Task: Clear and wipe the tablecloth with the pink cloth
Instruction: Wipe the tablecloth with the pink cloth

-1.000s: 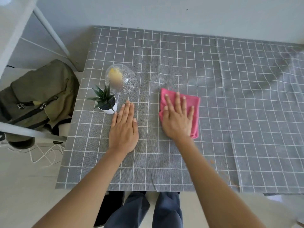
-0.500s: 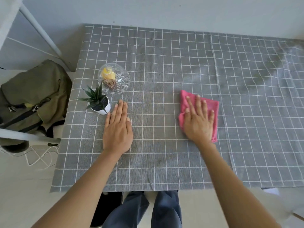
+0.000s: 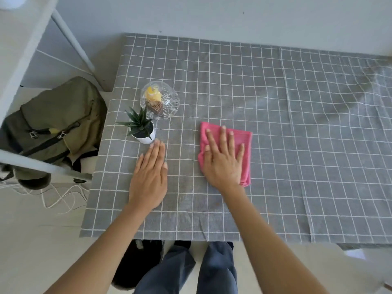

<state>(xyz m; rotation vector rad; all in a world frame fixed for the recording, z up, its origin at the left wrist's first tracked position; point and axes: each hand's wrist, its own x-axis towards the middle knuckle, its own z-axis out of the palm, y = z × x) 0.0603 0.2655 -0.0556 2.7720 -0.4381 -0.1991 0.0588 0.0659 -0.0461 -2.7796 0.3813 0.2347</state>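
A grey tablecloth (image 3: 307,128) with a white grid covers the table. On it, near the middle front, lies the folded pink cloth (image 3: 245,143). My right hand (image 3: 222,164) lies flat on the cloth with fingers spread, pressing it down, and the thumb sits at the cloth's left edge. My left hand (image 3: 148,179) rests flat on the bare tablecloth to the left, fingers together, holding nothing. Its fingertips are just short of a small potted plant (image 3: 142,130).
A cut-glass bowl (image 3: 169,102) with a yellow item and a brown one stands behind the plant, near the table's left edge. An olive backpack (image 3: 57,124) sits beside the table on the left, behind white frame bars (image 3: 70,39). White cables (image 3: 59,196) lie on the floor.
My right hand slid the pink cloth to the right, then back left toward my left hand. The left hand, plant and bowl stayed in place.
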